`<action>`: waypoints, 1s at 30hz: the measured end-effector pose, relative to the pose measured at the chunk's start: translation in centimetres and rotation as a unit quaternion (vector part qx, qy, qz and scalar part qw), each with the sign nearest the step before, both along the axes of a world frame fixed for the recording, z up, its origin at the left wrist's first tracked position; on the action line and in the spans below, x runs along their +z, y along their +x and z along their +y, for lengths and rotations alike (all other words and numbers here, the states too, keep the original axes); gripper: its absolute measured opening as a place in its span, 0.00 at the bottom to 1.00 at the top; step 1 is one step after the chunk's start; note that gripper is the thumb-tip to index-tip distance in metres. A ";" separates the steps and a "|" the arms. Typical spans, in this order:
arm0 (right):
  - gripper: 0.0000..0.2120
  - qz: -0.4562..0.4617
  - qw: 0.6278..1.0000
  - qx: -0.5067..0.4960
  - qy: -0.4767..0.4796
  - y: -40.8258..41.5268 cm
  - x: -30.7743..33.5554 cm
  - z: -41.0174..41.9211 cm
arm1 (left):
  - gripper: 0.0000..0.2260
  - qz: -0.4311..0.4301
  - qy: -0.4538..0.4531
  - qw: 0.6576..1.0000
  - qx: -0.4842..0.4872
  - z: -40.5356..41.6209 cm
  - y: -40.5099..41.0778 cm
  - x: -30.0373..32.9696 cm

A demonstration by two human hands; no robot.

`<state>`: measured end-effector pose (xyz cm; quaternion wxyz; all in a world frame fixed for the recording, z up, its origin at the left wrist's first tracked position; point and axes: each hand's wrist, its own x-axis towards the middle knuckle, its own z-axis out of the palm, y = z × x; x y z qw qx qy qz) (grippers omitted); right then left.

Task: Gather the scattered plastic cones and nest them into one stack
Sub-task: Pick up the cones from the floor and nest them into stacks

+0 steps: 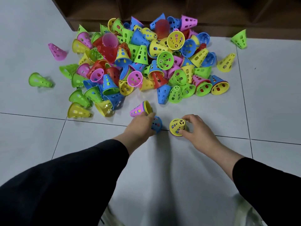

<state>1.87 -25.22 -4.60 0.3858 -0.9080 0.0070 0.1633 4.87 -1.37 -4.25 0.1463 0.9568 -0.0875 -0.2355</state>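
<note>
A big heap of perforated plastic cones [143, 59] in green, yellow, blue, pink and red lies on the tiled floor. In front of it, my left hand [141, 126] grips a blue cone [157, 124] standing on the floor. Just behind that hand a short nested stack with a pink outer cone [138, 110] lies on its side. My right hand [197, 132] holds a yellow cone stack [177, 127] upright on the floor, thumb and fingers around its sides; other colours show through its holes.
Stray cones lie apart from the heap: a pink one [57, 52] and a green one [39, 80] to the left, a green one [239, 39] and a yellow one [226, 62] to the right. A dark wooden cabinet base [162, 7] runs behind the heap.
</note>
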 end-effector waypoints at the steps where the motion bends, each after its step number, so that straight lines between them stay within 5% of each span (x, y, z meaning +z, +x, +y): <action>1: 0.22 0.003 1.000 0.006 0.002 0.2 0.1 0.0 | 0.35 0.003 -0.010 1.000 -0.004 -0.1 -0.2 -0.3; 8: 0.21 -0.042 0.998 -0.032 -0.015 5.4 0.6 0.1 | 0.21 -0.174 -0.059 0.982 0.051 2.8 1.6 0.0; 14: 0.32 -0.046 0.985 0.100 -0.133 12.0 -0.6 1.5 | 0.38 -0.058 0.037 0.997 0.037 4.6 6.2 -2.0; 27: 0.19 -0.109 0.961 0.088 -0.240 15.4 -3.3 3.5 | 0.18 -0.066 -0.020 0.987 0.145 4.2 8.2 -4.2; 30: 0.18 -0.107 0.962 0.099 -0.231 15.0 -3.0 3.2 | 0.20 -0.072 -0.054 0.986 0.143 4.8 8.0 -4.1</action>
